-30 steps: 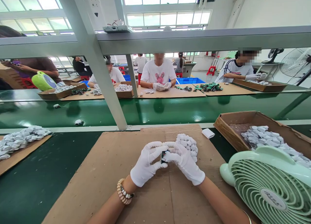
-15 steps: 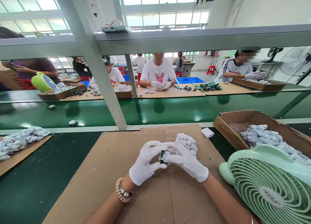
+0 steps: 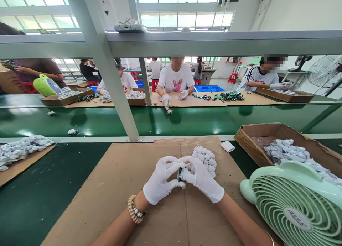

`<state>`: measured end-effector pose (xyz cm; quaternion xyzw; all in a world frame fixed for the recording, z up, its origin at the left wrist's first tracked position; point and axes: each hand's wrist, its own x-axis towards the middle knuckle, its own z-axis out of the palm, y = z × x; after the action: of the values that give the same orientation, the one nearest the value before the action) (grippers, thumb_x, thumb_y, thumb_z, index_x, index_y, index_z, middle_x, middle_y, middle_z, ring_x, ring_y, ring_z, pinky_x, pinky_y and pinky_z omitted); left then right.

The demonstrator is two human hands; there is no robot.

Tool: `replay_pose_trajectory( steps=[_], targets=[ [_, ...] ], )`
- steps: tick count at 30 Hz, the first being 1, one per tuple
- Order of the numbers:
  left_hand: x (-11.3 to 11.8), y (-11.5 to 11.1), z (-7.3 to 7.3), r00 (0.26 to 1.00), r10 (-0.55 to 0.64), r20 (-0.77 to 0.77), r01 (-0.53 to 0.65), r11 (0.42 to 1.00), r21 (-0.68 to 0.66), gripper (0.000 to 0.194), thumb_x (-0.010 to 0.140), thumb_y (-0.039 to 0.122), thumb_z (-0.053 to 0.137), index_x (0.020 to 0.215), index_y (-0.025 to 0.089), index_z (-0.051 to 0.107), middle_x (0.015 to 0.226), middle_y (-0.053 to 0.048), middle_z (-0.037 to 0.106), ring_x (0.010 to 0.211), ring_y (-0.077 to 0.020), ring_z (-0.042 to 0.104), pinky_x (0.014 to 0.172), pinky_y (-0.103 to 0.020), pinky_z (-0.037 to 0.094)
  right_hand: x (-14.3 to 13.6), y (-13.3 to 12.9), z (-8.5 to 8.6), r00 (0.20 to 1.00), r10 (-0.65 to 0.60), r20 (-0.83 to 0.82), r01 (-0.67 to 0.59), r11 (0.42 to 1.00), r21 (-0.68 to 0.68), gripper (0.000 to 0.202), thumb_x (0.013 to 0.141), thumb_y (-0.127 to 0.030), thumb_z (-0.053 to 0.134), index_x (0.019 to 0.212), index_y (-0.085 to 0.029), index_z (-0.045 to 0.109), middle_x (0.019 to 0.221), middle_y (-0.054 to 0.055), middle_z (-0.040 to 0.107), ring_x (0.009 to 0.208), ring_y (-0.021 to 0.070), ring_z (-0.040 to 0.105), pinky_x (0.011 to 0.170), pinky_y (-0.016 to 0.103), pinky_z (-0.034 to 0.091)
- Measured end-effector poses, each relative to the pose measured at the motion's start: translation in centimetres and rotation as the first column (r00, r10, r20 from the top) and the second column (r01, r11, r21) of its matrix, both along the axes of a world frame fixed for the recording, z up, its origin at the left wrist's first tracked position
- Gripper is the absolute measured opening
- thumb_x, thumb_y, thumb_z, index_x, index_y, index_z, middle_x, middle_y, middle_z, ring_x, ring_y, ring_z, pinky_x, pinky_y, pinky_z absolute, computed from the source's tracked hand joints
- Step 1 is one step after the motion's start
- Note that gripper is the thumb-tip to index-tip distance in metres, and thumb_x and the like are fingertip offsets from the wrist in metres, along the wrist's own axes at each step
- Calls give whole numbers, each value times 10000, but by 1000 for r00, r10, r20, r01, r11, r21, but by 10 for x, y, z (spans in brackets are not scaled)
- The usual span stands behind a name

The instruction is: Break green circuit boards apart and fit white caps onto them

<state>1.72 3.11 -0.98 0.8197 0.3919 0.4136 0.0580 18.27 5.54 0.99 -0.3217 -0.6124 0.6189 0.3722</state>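
Both my hands wear white gloves and meet over the cardboard sheet (image 3: 128,189). My left hand (image 3: 162,180) is closed, its thumb and fingers gripping a small dark circuit board (image 3: 180,174) by its edges. From the other side my right hand (image 3: 201,178) is closed too, its fingertips pressed on the board's face. Whether a white piece lies under those fingertips cannot be made out. Just beyond my right hand is a cluster of small white-wrapped pieces (image 3: 205,158) on the cardboard.
A pale green fan (image 3: 288,207) stands at the right, before a cardboard box (image 3: 251,142) of white pieces. More white pieces (image 3: 26,148) lie at the left. A green conveyor belt (image 3: 213,119) runs across, with a metal post (image 3: 117,93) before it; co-workers sit beyond.
My hands have turned the circuit board slightly, and my right hand has shifted a little left. Across the belt, a co-worker's gloved hand has reached forward and set a small piece on the belt.
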Motion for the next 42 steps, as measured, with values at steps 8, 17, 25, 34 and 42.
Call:
replay_pose_trajectory(
  steps=[8, 17, 25, 34, 42],
  targets=[
    [-4, -1, 4, 989, 0, 146, 20, 991, -135, 426, 708, 365, 689, 1113, 275, 590, 1052, -57, 536, 1023, -217, 523, 899, -392, 472, 5, -2, 18, 958, 201, -204, -246, 943, -224, 301, 722, -232, 644, 1001, -181, 544, 738, -12, 598, 652, 144, 596, 613, 311, 517],
    [-2, -1, 4, 999, -8, 47, 12, 996, -89, 454, 670, 341, 725, 1099, 272, 593, 1026, -57, 573, 1012, -221, 508, 886, -395, 464, 2, -3, 8, 997, 74, -36, -77, 993, -88, 349, 724, -338, 669, 993, -187, 508, 713, -22, 566, 586, 112, 561, 527, 255, 481],
    [-5, 0, 4, 989, 15, 146, 3, 992, -127, 434, 704, 398, 687, 1108, 274, 590, 1059, -63, 537, 1040, -226, 507, 911, -406, 460, 3, -6, 12, 981, 178, -72, -181, 983, -26, 404, 711, -225, 649, 1082, -188, 492, 720, -39, 538, 640, 112, 560, 610, 276, 517],
    [-8, 0, 1, 996, 81, 31, -82, 996, 34, 486, 673, 362, 722, 1123, 258, 574, 1051, -73, 542, 1004, -232, 516, 870, -415, 475, -10, -7, -7, 994, 54, -92, -61, 995, -76, 398, 689, -168, 534, 1082, -227, 495, 685, -43, 520, 542, 109, 512, 473, 251, 480],
    [-7, 0, 1, 993, 17, 120, -11, 999, -51, 477, 713, 311, 690, 1167, 285, 545, 1132, -81, 498, 1087, -241, 494, 904, -425, 470, -4, -4, 5, 979, 111, -172, -125, 990, -70, 391, 710, -233, 642, 1082, -224, 522, 727, -27, 541, 614, 121, 532, 544, 267, 482]
  ],
)
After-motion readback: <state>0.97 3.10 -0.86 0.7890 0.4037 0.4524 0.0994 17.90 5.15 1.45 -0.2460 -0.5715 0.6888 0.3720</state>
